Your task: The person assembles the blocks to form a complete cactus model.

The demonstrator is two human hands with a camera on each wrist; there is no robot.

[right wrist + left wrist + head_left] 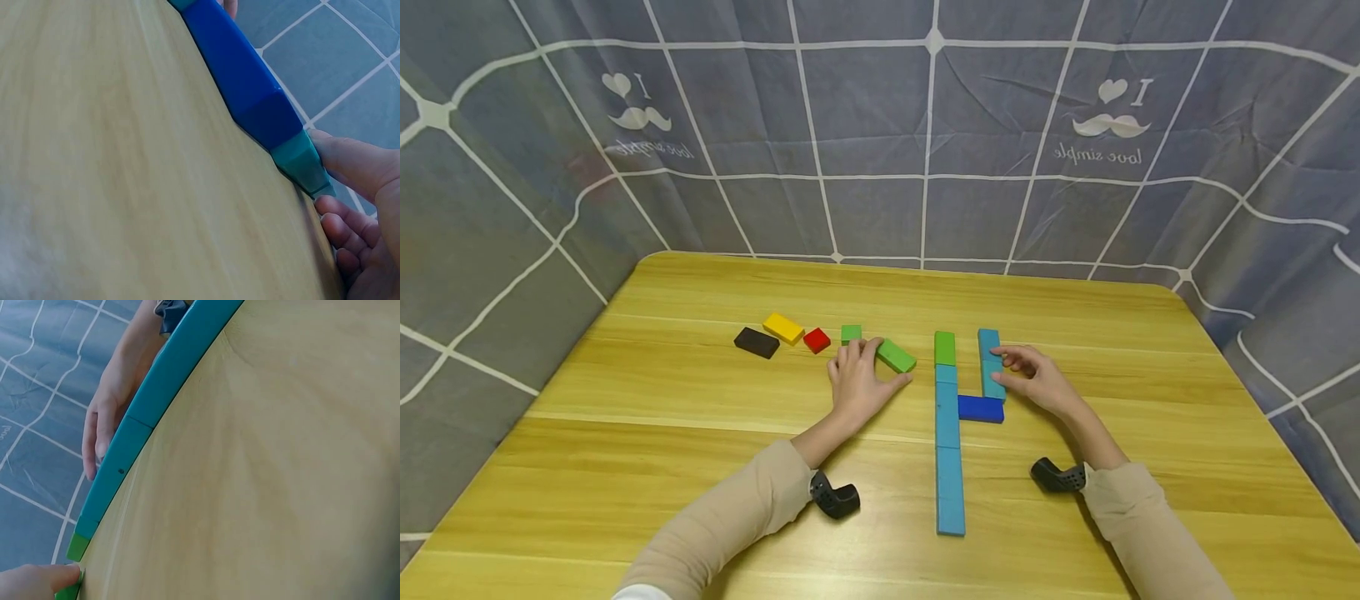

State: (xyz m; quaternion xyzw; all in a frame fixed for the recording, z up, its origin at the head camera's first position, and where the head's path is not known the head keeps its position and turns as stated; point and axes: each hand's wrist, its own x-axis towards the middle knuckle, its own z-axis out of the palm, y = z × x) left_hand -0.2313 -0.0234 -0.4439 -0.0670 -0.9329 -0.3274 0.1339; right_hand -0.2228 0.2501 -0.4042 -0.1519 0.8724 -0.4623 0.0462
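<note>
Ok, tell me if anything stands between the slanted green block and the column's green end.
Nothing visible does: in the head view, only tabletop shows between the slanted green block and the column's green end.

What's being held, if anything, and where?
Left hand seems to pinch the slanted green block by its ends; right hand touches light-blue blocks, grip unclear.

Light-blue blocks (950, 487), deep-blue block (981, 408), green blocks (897, 356), red block (817, 340), yellow block (783, 328), black block (757, 342); yellow, wood-grained worktop (662, 400); white-gridded curtain (880, 125).

Head view forward-down, wrist views low and close, tabletop (670, 417) shared
</note>
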